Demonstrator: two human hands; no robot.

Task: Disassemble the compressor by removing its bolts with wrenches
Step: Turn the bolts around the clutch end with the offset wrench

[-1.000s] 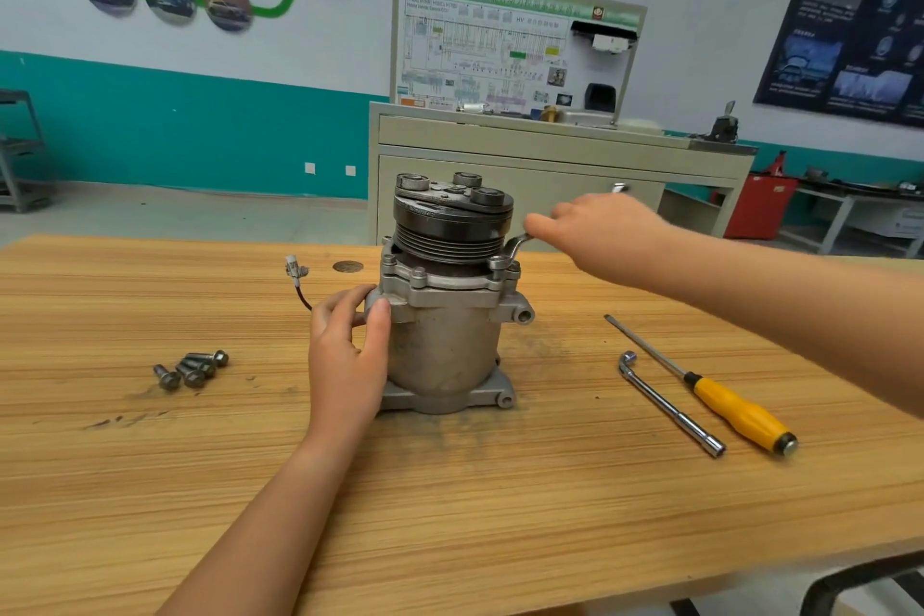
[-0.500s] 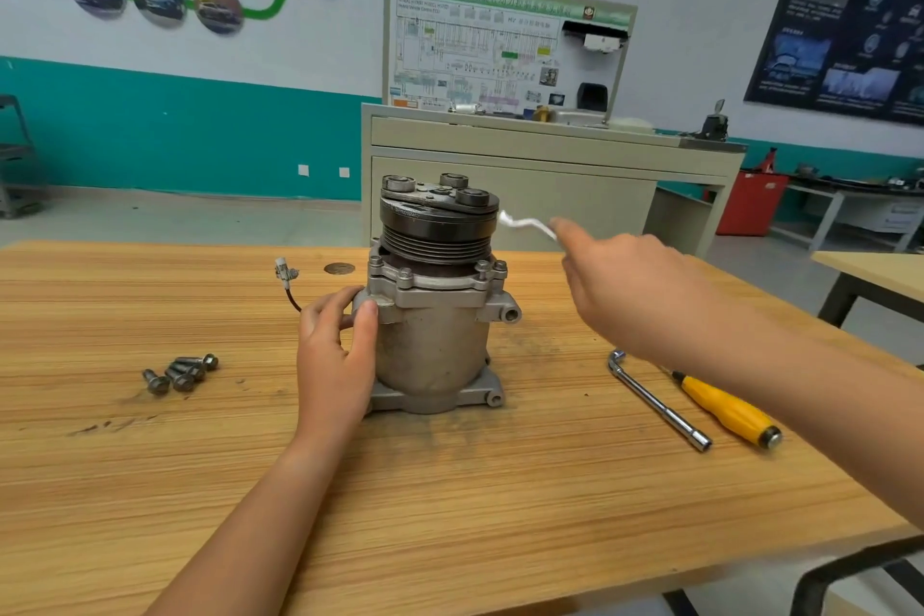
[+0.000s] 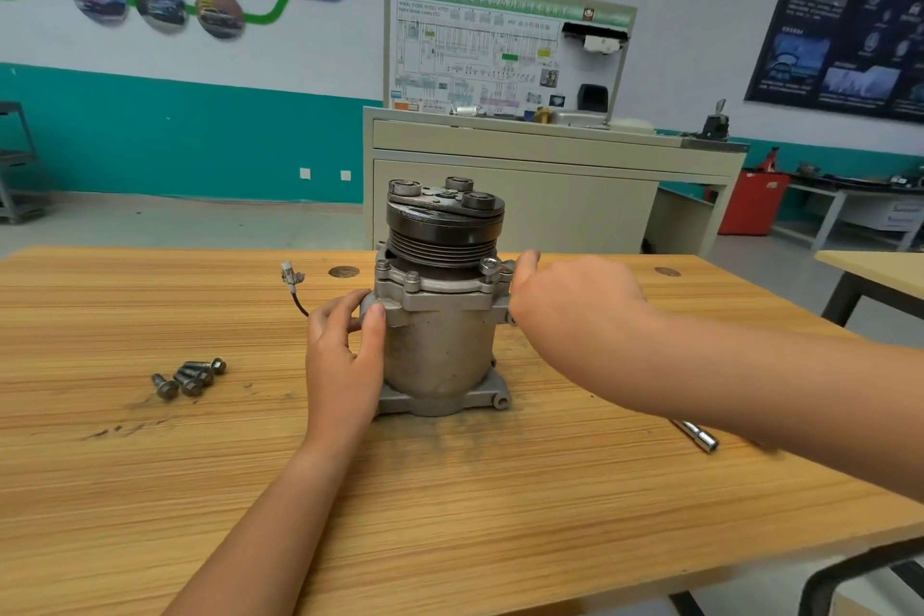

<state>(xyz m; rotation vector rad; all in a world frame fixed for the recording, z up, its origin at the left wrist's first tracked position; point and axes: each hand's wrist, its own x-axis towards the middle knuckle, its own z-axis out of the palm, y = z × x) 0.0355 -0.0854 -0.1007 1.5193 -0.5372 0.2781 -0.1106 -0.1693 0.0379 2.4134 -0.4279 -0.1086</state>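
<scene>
Compressor point(image 3: 440, 315) stands upright on its base near the middle of a wooden table point(image 3: 450, 515), pulley end up, in the head camera's view. The person's left hand point(image 3: 345, 350) grasps the grey housing on its left side, thumb pressed on the front and fingers curled round just below the flange. The right hand point(image 3: 575, 300) reaches in from the right and meets the flange's right edge, one finger stretched out beside a flange bolt point(image 3: 490, 264). Its other fingers are hidden behind the back of the hand, so whether it grips anything cannot be told. A cluster of loose bolts point(image 3: 190, 378) lies on the table well left of the housing. The end of a socket wrench point(image 3: 697, 435) shows under the right forearm. A wired connector point(image 3: 290, 276) sits just left of the flange. A beige cabinet point(image 3: 525, 195) stands behind the table.
</scene>
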